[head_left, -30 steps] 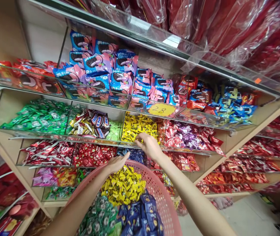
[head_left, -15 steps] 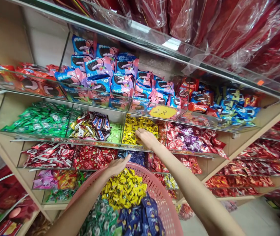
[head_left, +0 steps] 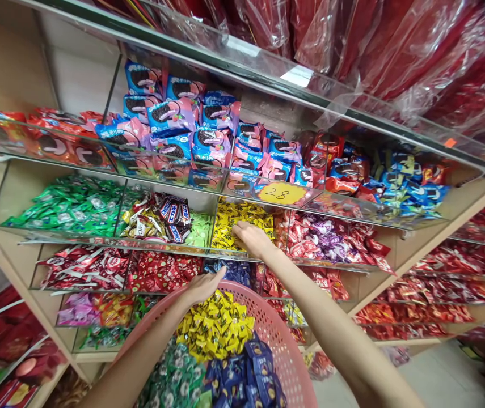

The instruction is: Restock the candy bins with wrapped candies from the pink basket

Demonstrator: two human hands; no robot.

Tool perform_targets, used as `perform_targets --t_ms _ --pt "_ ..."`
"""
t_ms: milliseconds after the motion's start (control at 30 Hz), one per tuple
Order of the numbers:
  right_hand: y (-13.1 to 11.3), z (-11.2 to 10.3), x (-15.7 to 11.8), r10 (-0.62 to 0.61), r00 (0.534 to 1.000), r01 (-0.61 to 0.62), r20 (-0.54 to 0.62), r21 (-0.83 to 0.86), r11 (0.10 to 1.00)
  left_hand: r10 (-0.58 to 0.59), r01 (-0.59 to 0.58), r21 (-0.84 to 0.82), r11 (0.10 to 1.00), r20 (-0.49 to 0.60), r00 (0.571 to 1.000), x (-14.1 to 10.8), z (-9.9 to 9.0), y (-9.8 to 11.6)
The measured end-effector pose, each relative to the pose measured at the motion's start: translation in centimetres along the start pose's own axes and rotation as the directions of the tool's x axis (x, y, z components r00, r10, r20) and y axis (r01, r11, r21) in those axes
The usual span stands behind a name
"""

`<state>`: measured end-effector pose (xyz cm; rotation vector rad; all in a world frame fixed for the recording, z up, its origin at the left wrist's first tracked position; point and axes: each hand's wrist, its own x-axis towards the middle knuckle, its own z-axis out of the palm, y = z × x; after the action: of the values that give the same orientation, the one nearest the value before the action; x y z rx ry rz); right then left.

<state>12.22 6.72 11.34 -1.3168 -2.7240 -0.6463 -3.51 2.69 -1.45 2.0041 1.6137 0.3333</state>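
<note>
My left hand (head_left: pixel 205 287) is closed at the far rim of a pink perforated plastic basket (head_left: pixel 287 334); its thumb shows, and the other fingers are mostly hidden. Inside the basket lie yellow wrapped candies (head_left: pixel 216 326), green wrapped candies (head_left: pixel 174 371) and dark blue wrapped candies (head_left: pixel 242 377). Beyond it, my right hand (head_left: pixel 253 238) reaches over the shelf's front lip into a compartment of the same yellow candies (head_left: pixel 229 212). Its fingers are curled together down among them, with the fingertips partly hidden.
Glass dividers part the shelf around my right hand. Green candies (head_left: pixel 74 204) and chocolate bars (head_left: pixel 172 215) lie left, red and purple candies (head_left: pixel 323 232) right. Above sit blue-and-pink cookie packs (head_left: pixel 172 116) and a yellow price tag (head_left: pixel 278 192). Red candies (head_left: pixel 165 272) fill a lower shelf.
My right hand has shifted slightly left among the yellow candies, its fingers still curled. My left hand and the basket stay in place.
</note>
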Motion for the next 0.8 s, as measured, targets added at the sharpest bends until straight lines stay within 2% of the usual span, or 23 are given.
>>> perform_targets --t_ms 233,567,667,800 --pt "0.02 0.18 0.25 -0.021 1.0 0.021 -0.009 0.031 0.999 0.002 -0.002 -0.02 1.0 0.016 1.0 -0.1 -0.09 0.05" --pt "0.01 0.79 0.34 -0.033 0.995 0.038 -0.098 0.049 0.998 -0.016 0.017 -0.008 1.0 0.03 0.999 -0.27 -0.26 0.46" --pt "-0.08 0.68 0.37 0.016 0.987 0.003 -0.161 0.115 0.993 -0.015 0.015 -0.001 1.0 0.027 1.0 -0.19 -0.24 0.47" --pt "0.02 0.32 0.04 0.142 0.962 -0.07 -0.232 0.29 0.954 0.004 -0.005 0.005 1.0 0.031 1.0 0.03 -0.08 0.16"
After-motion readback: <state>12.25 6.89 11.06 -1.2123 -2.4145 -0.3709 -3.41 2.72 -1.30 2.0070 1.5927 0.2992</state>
